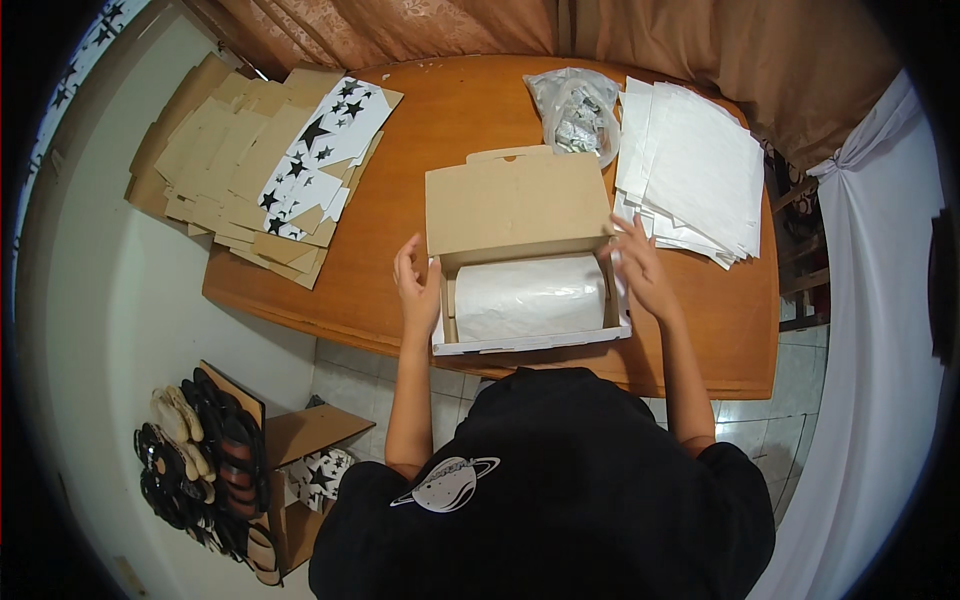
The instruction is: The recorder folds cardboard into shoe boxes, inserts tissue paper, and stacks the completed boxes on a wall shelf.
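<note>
An open cardboard box stands at the table's near edge, its brown lid raised at the back. Inside lies a bundle wrapped in white tissue paper, covering most of the bottom; what it wraps is hidden. At the box's left wall is my left hand, fingers apart and thumb beside the wall. My right hand hovers by the right wall and lid corner with its fingers spread. Neither hand appears to hold anything. Whether the fingertips touch the cardboard I cannot tell.
Flattened cardboard boxes, some star-printed, are piled at the table's left. A clear plastic bag of small silvery packets lies behind the box, beside stacked white paper sheets. Several sandals are by a cardboard box on the lower left.
</note>
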Demonstrator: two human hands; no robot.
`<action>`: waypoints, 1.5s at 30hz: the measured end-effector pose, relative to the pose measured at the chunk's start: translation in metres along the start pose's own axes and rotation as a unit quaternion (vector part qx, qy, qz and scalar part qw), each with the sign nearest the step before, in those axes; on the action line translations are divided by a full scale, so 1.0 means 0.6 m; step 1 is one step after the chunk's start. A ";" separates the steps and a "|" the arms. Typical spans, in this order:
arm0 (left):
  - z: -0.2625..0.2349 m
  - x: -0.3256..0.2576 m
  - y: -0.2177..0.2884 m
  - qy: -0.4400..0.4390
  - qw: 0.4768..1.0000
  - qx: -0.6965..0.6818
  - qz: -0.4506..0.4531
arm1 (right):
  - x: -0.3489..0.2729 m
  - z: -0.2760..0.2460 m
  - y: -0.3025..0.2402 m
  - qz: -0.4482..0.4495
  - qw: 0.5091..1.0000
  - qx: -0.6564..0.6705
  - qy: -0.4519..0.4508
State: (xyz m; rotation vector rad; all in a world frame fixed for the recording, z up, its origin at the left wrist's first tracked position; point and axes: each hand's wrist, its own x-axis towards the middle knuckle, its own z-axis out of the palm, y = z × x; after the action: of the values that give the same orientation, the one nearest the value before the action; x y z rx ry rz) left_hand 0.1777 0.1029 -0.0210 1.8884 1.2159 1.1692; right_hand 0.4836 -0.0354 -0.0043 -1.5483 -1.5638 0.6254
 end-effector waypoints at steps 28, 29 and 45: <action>-0.065 -0.023 -0.012 -0.216 0.967 0.070 0.113 | -0.028 0.010 -0.015 -0.007 0.987 -0.143 -0.072; -0.065 -0.034 -0.022 -0.234 0.962 0.076 0.123 | -0.036 0.015 -0.030 -0.026 0.982 -0.181 -0.055; -0.007 -0.076 0.008 -0.026 0.993 0.007 0.118 | -0.042 0.062 -0.051 -0.055 0.991 -0.103 0.069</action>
State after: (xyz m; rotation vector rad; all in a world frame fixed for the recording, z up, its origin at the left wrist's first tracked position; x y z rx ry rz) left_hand 0.1669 0.0594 -0.0315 2.1034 0.9961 1.2258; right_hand 0.4333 -0.0559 -0.0046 -1.6057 -1.6353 0.2949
